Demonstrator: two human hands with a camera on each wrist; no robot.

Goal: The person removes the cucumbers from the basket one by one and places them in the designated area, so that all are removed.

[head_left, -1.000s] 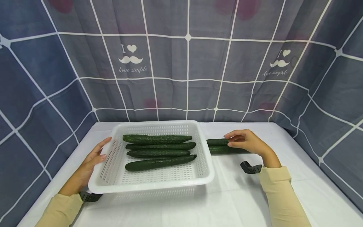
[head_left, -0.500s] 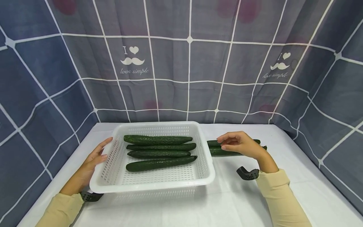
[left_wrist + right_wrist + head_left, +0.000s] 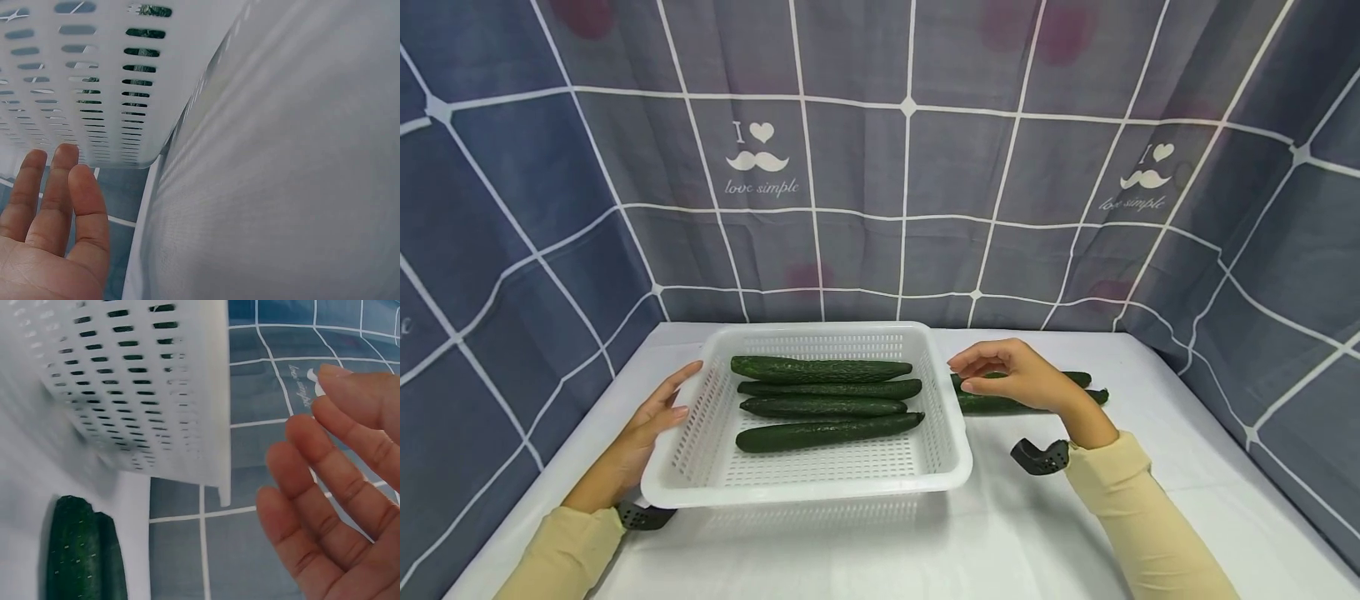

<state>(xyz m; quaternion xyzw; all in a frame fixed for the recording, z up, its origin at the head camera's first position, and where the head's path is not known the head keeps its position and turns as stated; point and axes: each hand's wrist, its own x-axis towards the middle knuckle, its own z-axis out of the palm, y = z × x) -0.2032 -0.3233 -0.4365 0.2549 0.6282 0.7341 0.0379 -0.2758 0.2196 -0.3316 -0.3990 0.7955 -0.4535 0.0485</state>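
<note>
A white slotted plastic basket [image 3: 812,492] stands on the table with several dark green cucumbers [image 3: 831,432] lying side by side in it. My left hand [image 3: 638,435] is at the basket's left side, its fingers extended along the wall; in the left wrist view the fingertips [image 3: 65,153] overlap the slotted wall. Close to the right rim hovers my right hand [image 3: 1021,380], fingers loosely bent and holding nothing. Two more cucumbers [image 3: 992,405] lie on the table right of the basket, partly hidden under that hand. The right wrist view shows their ends [image 3: 74,550] below the basket wall.
White cloth [image 3: 1015,517] covers the table. A grey-blue checked curtain [image 3: 857,167] encloses the back and both sides. Each wrist carries a black strap-like mount [image 3: 1040,457] at the beige sleeve cuff.
My right hand has moved left from over the two loose cucumbers to the basket's right rim, uncovering their right ends. The left hand and basket stay in place; the view shifts slightly.
</note>
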